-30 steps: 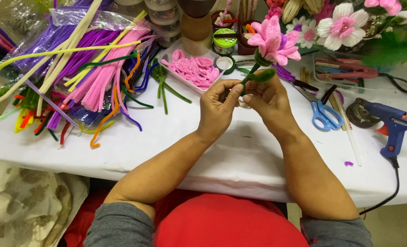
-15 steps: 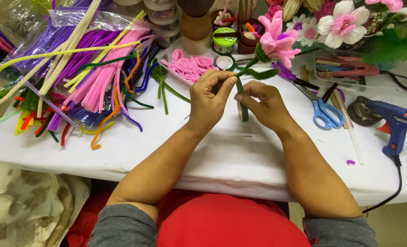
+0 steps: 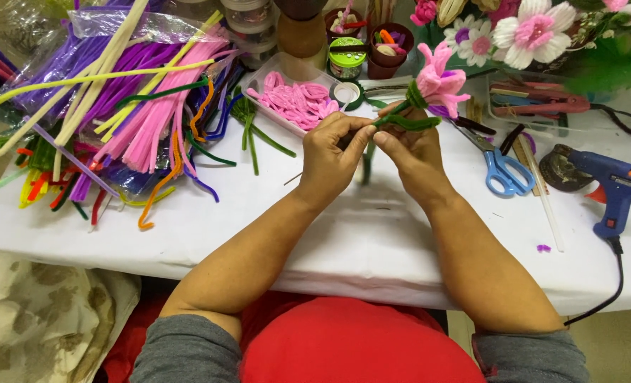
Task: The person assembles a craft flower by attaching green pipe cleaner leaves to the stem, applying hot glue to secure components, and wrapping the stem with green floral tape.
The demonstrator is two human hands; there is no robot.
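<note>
**Pink flower on a green stem, held over the desk**

Pink flower (image 3: pixel 439 76) of fuzzy pipe cleaner sits already shaped at the top of a green stem (image 3: pixel 400 120), raised just above the desk (image 3: pixel 372 234) near its far side. Its petals look finished, soft and looped; the green wrap below the head seems only partly done, with the lower stem blurred between the fingers. The left hand (image 3: pixel 333 156) pinches the stem with closed fingertips, and the right hand (image 3: pixel 415 152) grips it just beside, thumb pressed on the green fibre. Both hands touch each other around it.

To the right lie blue-handled scissors (image 3: pixel 503 170) and a blue glue gun (image 3: pixel 613 181) with its cord. Beyond the hands stands a clear tray of pink curled pieces (image 3: pixel 298 99). To the left spreads a heap of pipe cleaners (image 3: pixel 117 106), purple, pink, yellow, green and orange. Finished flowers (image 3: pixel 535 32) stand at the back.
</note>
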